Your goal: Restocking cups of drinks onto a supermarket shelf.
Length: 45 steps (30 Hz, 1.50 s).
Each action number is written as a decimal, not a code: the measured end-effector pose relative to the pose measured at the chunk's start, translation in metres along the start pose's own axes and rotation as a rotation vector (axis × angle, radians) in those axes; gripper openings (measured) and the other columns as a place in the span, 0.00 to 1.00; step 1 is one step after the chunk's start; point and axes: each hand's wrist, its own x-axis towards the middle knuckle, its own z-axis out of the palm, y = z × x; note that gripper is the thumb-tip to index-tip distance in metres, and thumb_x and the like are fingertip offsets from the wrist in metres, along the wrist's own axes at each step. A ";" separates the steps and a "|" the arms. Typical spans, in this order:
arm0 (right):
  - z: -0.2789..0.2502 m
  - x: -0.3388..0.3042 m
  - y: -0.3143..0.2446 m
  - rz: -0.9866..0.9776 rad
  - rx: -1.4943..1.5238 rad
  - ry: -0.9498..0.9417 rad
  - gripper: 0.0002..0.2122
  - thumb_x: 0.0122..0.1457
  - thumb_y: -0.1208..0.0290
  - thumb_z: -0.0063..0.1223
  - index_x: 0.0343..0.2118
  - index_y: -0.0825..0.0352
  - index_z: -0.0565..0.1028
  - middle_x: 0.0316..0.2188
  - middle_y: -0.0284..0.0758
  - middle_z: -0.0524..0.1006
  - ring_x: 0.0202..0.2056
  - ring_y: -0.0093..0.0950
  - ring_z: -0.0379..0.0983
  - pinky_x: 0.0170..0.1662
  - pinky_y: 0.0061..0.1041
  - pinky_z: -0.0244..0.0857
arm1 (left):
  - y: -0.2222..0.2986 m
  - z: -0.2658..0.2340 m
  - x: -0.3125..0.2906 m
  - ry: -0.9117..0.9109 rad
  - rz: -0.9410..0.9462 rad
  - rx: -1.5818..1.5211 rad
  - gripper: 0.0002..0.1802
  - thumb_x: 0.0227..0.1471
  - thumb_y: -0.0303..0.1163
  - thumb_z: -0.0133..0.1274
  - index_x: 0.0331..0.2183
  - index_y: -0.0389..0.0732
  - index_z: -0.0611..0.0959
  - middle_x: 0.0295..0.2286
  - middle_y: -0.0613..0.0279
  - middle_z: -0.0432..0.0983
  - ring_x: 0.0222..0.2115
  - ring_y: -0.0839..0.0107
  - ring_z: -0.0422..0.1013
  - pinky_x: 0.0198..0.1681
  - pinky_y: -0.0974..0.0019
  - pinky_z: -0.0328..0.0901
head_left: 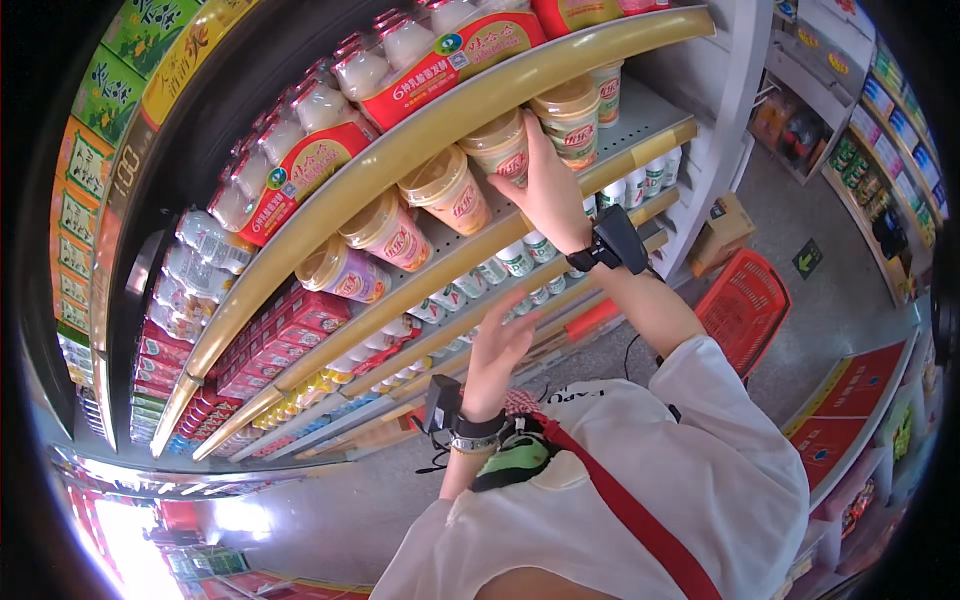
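My right hand [548, 185] reaches up to the shelf with its thumb and fingers around a lidded drink cup [497, 145] that stands in a row. To the right of it is another lidded cup [572, 122] with a green and cream label. On the left stand an orange-labelled cup [450, 192], a pink-labelled cup [390, 232] and a purple-labelled cup [343, 270]. Lower down, in front of the shelves, my left hand [495, 352] is raised with its fingers apart, holding nothing.
Red-wrapped packs of small white bottles [405, 60] fill the shelf above. Lower shelves carry white bottles [515, 258] and red cartons [275, 340]. A red basket [742, 305] and a cardboard box [722, 232] stand on the floor to the right.
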 end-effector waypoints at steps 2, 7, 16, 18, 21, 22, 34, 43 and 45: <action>-0.009 -0.002 -0.003 -0.067 0.024 0.070 0.34 0.44 0.67 0.59 0.52 0.70 0.55 0.39 0.46 0.67 0.36 0.43 0.68 0.35 0.34 0.65 | 0.001 0.000 0.000 0.001 -0.039 -0.011 0.29 0.49 0.28 0.48 0.53 0.37 0.60 0.52 0.61 0.57 0.50 0.67 0.59 0.47 0.70 0.55; -0.041 -0.002 -0.003 0.164 0.137 0.073 0.24 0.45 0.67 0.58 0.44 0.71 0.62 0.34 0.44 0.66 0.34 0.40 0.66 0.38 0.32 0.62 | -0.002 -0.004 -0.001 -0.003 -0.007 -0.015 0.29 0.49 0.28 0.48 0.53 0.38 0.61 0.51 0.61 0.58 0.50 0.67 0.60 0.48 0.69 0.56; -0.041 0.013 0.065 0.148 0.357 0.017 0.39 0.45 0.74 0.60 0.56 0.72 0.46 0.46 0.43 0.63 0.44 0.30 0.64 0.48 0.27 0.59 | -0.005 0.000 -0.002 -0.029 -0.049 -0.049 0.27 0.49 0.25 0.47 0.51 0.38 0.63 0.49 0.60 0.61 0.48 0.68 0.62 0.47 0.68 0.57; -0.037 0.011 0.064 0.144 0.141 0.013 0.36 0.44 0.71 0.61 0.54 0.72 0.52 0.43 0.42 0.64 0.42 0.31 0.65 0.45 0.28 0.60 | -0.005 0.002 -0.003 -0.026 -0.055 -0.034 0.26 0.48 0.25 0.46 0.51 0.36 0.63 0.50 0.60 0.60 0.48 0.66 0.62 0.48 0.66 0.56; -0.039 0.014 0.059 0.131 -0.030 -0.008 0.33 0.43 0.65 0.62 0.50 0.73 0.58 0.40 0.45 0.64 0.43 0.39 0.63 0.45 0.34 0.58 | -0.008 0.001 -0.003 -0.023 -0.018 -0.076 0.26 0.48 0.26 0.47 0.51 0.36 0.64 0.50 0.60 0.61 0.48 0.66 0.63 0.48 0.66 0.57; -0.040 0.013 0.058 0.123 -0.034 -0.017 0.33 0.43 0.65 0.62 0.50 0.73 0.58 0.40 0.45 0.64 0.43 0.39 0.63 0.45 0.34 0.58 | -0.007 0.000 -0.004 -0.031 -0.009 -0.081 0.26 0.48 0.26 0.47 0.50 0.36 0.64 0.50 0.60 0.61 0.48 0.67 0.63 0.48 0.66 0.57; -0.043 -0.104 -0.015 0.098 0.272 -0.274 0.10 0.51 0.77 0.52 0.37 0.70 0.69 0.30 0.36 0.73 0.28 0.23 0.69 0.34 0.22 0.63 | -0.005 -0.037 -0.045 0.154 0.059 -0.179 0.23 0.49 0.25 0.47 0.49 0.36 0.66 0.45 0.60 0.67 0.46 0.70 0.64 0.48 0.68 0.57; -0.031 -0.191 -0.069 0.216 0.398 -1.374 0.16 0.50 0.73 0.53 0.42 0.70 0.70 0.35 0.37 0.74 0.36 0.25 0.72 0.41 0.24 0.64 | -0.011 -0.085 -0.103 0.301 0.053 -0.207 0.19 0.50 0.26 0.47 0.45 0.33 0.69 0.41 0.59 0.70 0.44 0.72 0.65 0.48 0.68 0.59; -0.020 -0.203 -0.082 0.263 0.425 -1.364 0.15 0.50 0.73 0.53 0.41 0.71 0.70 0.35 0.37 0.74 0.35 0.24 0.72 0.41 0.23 0.64 | -0.005 -0.103 -0.116 0.319 0.071 -0.187 0.18 0.51 0.26 0.47 0.45 0.33 0.70 0.41 0.59 0.70 0.44 0.72 0.65 0.48 0.69 0.59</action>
